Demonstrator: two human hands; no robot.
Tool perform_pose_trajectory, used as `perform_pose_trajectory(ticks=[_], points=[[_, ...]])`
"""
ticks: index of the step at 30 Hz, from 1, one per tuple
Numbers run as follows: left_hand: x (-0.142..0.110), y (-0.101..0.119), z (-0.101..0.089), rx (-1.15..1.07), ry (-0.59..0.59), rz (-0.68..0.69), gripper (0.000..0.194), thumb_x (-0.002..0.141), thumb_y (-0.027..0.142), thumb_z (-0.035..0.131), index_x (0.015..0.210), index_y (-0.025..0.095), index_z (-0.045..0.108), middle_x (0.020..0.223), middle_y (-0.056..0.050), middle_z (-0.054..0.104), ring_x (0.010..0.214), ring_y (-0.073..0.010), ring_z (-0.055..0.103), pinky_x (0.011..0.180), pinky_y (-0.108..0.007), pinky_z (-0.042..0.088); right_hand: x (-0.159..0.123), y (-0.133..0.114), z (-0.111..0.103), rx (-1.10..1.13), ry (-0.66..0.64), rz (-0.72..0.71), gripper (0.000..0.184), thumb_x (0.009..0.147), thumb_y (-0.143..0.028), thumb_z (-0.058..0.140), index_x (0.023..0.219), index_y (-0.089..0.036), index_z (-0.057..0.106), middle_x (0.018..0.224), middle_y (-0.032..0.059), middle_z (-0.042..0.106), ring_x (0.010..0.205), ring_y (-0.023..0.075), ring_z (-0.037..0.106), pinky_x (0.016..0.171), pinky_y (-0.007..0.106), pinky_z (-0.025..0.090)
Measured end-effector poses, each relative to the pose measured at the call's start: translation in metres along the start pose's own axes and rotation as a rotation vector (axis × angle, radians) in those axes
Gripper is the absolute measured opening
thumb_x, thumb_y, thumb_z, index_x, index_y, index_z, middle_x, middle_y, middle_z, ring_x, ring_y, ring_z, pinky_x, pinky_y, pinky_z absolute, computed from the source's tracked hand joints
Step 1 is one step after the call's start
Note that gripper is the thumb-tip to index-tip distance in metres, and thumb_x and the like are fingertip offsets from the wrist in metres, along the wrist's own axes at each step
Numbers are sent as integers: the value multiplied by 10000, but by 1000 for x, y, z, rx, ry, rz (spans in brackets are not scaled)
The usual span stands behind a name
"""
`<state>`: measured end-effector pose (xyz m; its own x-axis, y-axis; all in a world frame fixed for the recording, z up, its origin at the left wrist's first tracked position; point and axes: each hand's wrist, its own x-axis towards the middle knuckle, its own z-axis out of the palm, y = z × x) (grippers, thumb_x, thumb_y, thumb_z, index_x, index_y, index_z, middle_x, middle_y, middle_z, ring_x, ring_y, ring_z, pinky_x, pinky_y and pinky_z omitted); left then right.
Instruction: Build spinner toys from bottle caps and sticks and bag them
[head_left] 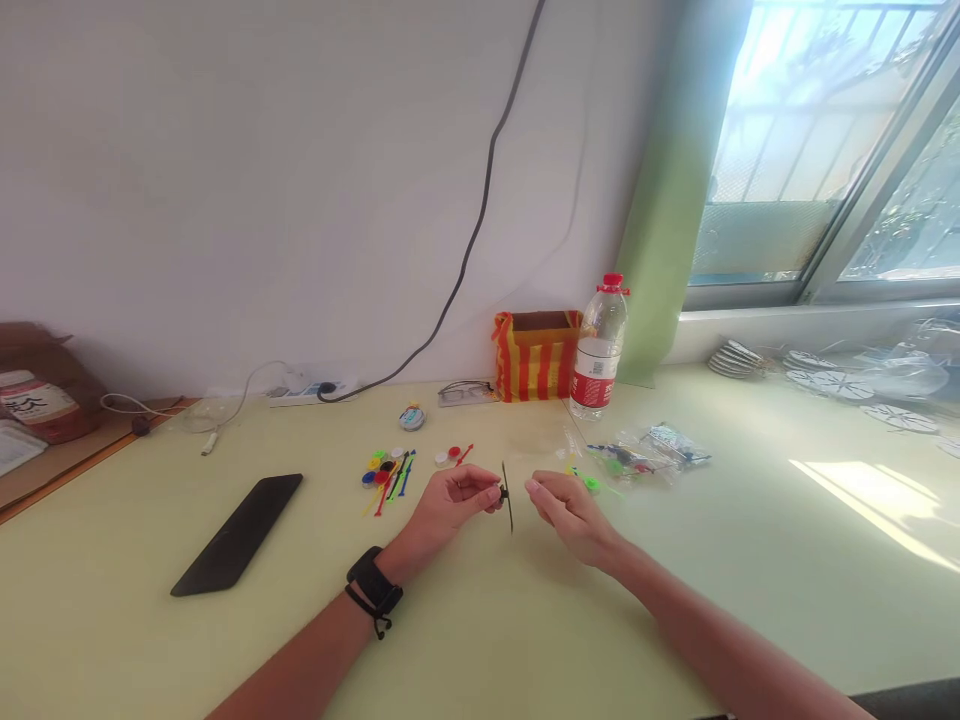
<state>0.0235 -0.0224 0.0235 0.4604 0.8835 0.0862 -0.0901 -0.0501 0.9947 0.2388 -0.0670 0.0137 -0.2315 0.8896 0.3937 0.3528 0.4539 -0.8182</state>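
My left hand [459,497] pinches a black arrow spinner [505,496] by its small round hub. The thin arrow is seen nearly edge-on and points up and down. Just right of it, apart from the spinner, my right hand [571,515] has its fingers curled and pressed together; what they hold, if anything, is hidden. Left of my hands lies a group of coloured plastic arrows [396,482] and round caps [380,467]. A red arrow [466,454] with a red cap and a white cap lies behind my left hand. Green pieces [591,484] lie behind my right hand.
Plastic bags of parts [637,455] lie at the right. Farther back stand a bottle [598,350] and a striped box [536,358]. A black slab [238,535] lies at the left, a small round tin [412,417] behind. White discs [829,384] lie by the window.
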Motion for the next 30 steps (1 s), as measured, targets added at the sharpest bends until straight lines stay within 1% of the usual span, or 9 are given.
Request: perform_pose_trajectory(ticks=[3,6,13,18,21,23,25,27,30], points=[[0,0,0,9,-20,15,299,779,373,866,939,141,765,819,-54,735,771,-168,674,762,-305,542,1,0,2,15,30,-9,377,1027,-445,464,737,-208,505,659,-23,457,587,125,414,530,265,323],[0,-1,-1,17,-18,21,295,789,371,859,956,146,763,830,-55,741,791,-172,681,775,-306,541,0,3,6,55,35,16,196,989,-402,545,1077,-228,558,810,-7,596,615,124,493,551,251,398],[-2,1,0,26,-22,27,303,799,376,849,981,150,763,839,-53,730,789,-172,662,773,-308,533,-3,5,9,66,-112,46,323,971,-328,559,1289,-276,538,1039,36,709,674,125,597,638,269,501],[-1,3,2,15,4,31,296,789,376,856,953,149,758,828,-48,722,767,-165,653,752,-299,526,-4,4,9,75,-67,56,571,956,-351,577,1491,-296,385,1062,31,681,668,120,586,600,253,488],[0,1,1,22,15,28,316,783,392,858,960,149,758,806,-49,723,762,-169,657,757,-308,530,-4,1,8,89,-30,82,471,972,-431,553,1406,-257,494,1016,35,679,666,126,578,564,243,459],[0,0,1,27,28,29,330,767,404,867,946,148,761,809,-54,726,764,-175,661,764,-317,535,-2,1,6,69,-70,112,350,1000,-487,494,1025,-194,682,780,20,652,611,129,546,542,246,420],[0,0,0,32,33,27,340,757,413,870,943,148,762,831,-62,731,777,-183,667,778,-330,542,0,2,4,65,-102,136,492,1014,-525,453,706,-179,621,587,-3,539,550,124,489,510,250,368],[0,0,1,41,28,27,344,764,416,864,954,148,762,840,-66,730,785,-186,666,783,-335,544,1,4,3,96,-75,130,448,1004,-523,484,739,-183,605,576,-24,494,548,120,466,504,246,353],[-2,3,2,46,9,32,336,781,412,853,965,147,760,834,-63,725,779,-180,659,772,-324,539,0,6,4,134,-2,85,322,973,-465,568,1173,-215,595,740,-23,573,595,119,502,529,237,401]])
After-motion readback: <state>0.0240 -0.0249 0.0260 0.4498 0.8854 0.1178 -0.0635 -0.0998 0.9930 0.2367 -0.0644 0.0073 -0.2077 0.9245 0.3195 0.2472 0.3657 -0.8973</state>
